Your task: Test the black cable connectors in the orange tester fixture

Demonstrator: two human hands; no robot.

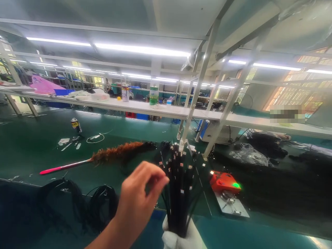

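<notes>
My right hand, in a white glove, is wrapped around a thick bundle of black cables at the bottom middle. The bundle stands upright, its ends fanned out and tipped with small metallic connectors. Bare, my left hand is at the left side of the bundle. Its thumb and forefinger are pinched together right by the outer cables. Whether a cable end lies between the fingertips is hidden. Beyond my left hand lies a duster with brown feathers and a pink handle.
An orange device with a green light sits on a metal plate at right. Coiled black cables hang over the table's front edge. A spray can stands back left. A white shelf on metal posts crosses behind; dark cables are piled right.
</notes>
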